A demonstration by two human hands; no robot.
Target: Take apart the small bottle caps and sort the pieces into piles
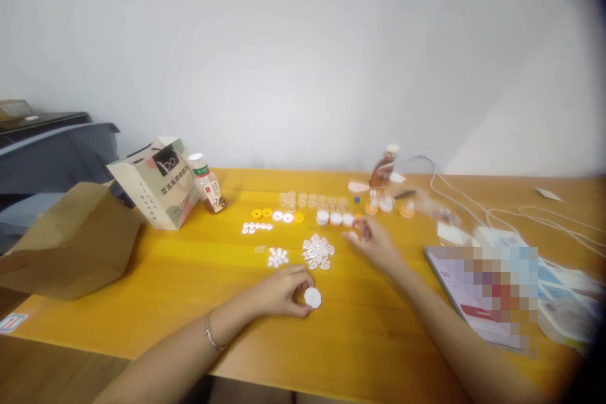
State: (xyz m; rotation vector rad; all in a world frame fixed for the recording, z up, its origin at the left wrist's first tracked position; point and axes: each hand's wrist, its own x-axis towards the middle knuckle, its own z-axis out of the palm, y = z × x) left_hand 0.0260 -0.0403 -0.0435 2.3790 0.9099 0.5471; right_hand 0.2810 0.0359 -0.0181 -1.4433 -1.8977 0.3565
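My left hand rests on the yellow table, fingers curled around a small round white disc. My right hand reaches farther out, its fingers pinched on a small piece I cannot make out, just past a pile of white lacy plastic parts. A cluster of small white buttons lies left of that pile. Behind run rows of yellow rings, white caps and clear little cups.
A printed paper bag and a drink bottle stand at back left, with a brown paper bag nearer. An amber bottle is at the back. White cables and booklets lie to the right.
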